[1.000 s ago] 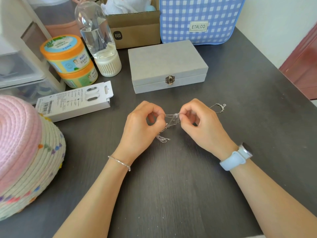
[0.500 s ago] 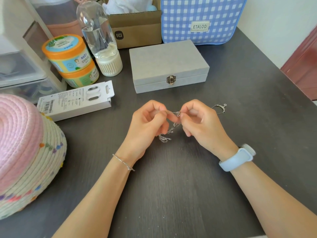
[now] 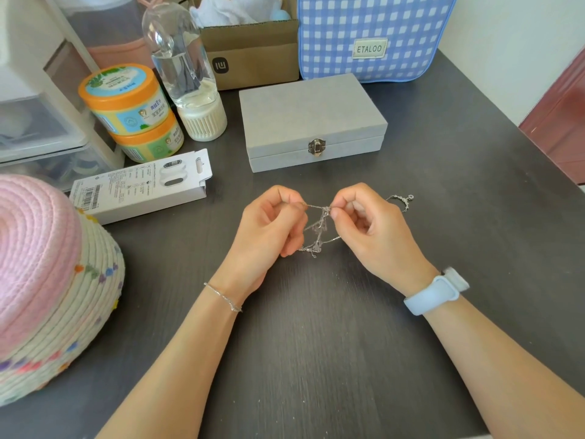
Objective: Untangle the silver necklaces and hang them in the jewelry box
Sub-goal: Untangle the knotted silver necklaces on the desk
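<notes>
The tangled silver necklaces (image 3: 318,228) hang as a knotted web between my two hands, just above the dark table. My left hand (image 3: 269,229) pinches a strand at its fingertips. Pinching the knot from the other side is my right hand (image 3: 368,229). One chain end with a clasp (image 3: 403,199) trails out on the table to the right of my right hand. The grey jewelry box (image 3: 304,112) stands behind my hands with its lid down and its brass latch facing me.
A white product box (image 3: 139,185) lies at the left. Behind it stand two stacked orange-lidded jars (image 3: 126,99) and a clear bottle (image 3: 183,68). A pink and cream woven basket (image 3: 41,274) fills the left edge. A cardboard box (image 3: 253,55) and blue checked bag (image 3: 370,30) stand at the back.
My hands have drawn slightly apart, stretching the tangle wider between them. The lower loops have lifted a little off the table.
</notes>
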Available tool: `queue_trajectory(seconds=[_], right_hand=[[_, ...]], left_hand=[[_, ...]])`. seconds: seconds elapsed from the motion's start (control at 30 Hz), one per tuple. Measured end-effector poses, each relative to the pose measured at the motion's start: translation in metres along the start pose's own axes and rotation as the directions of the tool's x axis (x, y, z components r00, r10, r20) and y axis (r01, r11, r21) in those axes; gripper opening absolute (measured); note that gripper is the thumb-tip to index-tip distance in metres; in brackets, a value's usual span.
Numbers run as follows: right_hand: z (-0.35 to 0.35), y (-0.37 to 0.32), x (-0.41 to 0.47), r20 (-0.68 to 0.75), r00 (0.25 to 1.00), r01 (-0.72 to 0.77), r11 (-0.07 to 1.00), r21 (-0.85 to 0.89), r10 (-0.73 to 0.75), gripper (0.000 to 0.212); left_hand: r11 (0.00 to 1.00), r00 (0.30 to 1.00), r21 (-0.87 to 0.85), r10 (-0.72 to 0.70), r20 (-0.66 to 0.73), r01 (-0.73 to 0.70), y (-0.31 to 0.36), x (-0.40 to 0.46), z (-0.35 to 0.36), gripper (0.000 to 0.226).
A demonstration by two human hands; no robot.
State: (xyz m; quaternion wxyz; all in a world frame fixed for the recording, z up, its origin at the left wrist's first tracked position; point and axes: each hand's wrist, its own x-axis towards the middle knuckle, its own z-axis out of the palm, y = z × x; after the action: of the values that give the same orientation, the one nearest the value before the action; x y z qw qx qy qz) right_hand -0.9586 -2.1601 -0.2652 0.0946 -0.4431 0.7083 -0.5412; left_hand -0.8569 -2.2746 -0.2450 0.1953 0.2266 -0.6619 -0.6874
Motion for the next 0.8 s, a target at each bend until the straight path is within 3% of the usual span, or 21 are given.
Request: queue_trajectory(seconds=[0.13, 0.33, 0.4, 0.5, 0.57, 0.8], right_hand=[[-0.002, 0.001, 0.000, -0.044, 0.998, 0.038, 0.998, -0.055, -0.040, 0.005], [-0.006, 0.005, 0.002, -0.104, 0.993, 0.036, 0.992, -0.117, -0.049, 0.005], [-0.005, 0.005, 0.001, -0.065, 0.996, 0.048, 0.991, -0.124, -0.057, 0.005], [-0.001, 0.006, 0.001, 0.008, 0.997, 0.082, 0.987, -0.136, -0.081, 0.006], [0.000, 0.007, 0.001, 0.029, 0.995, 0.101, 0.984, -0.145, -0.097, 0.006], [0.000, 0.006, 0.001, 0.043, 0.993, 0.111, 0.988, -0.106, -0.107, 0.007]], left_hand=[[0.928, 0.999, 0.370, 0.050, -0.010, -0.043, -0.003, 0.002, -0.008, 0.020], [0.608, 0.962, 0.790, 0.165, -0.217, 0.074, -0.011, 0.007, -0.019, 0.014], [0.569, 0.955, 0.821, 0.224, -0.195, 0.034, -0.011, 0.007, -0.022, 0.008], [0.599, 0.919, 0.771, 0.391, -0.045, -0.217, -0.013, 0.005, -0.017, 0.011], [0.635, 0.902, 0.695, 0.430, 0.044, -0.337, -0.014, 0.004, -0.012, 0.019], [0.657, 0.873, 0.627, 0.480, 0.081, -0.419, -0.016, 0.004, -0.005, 0.012]])
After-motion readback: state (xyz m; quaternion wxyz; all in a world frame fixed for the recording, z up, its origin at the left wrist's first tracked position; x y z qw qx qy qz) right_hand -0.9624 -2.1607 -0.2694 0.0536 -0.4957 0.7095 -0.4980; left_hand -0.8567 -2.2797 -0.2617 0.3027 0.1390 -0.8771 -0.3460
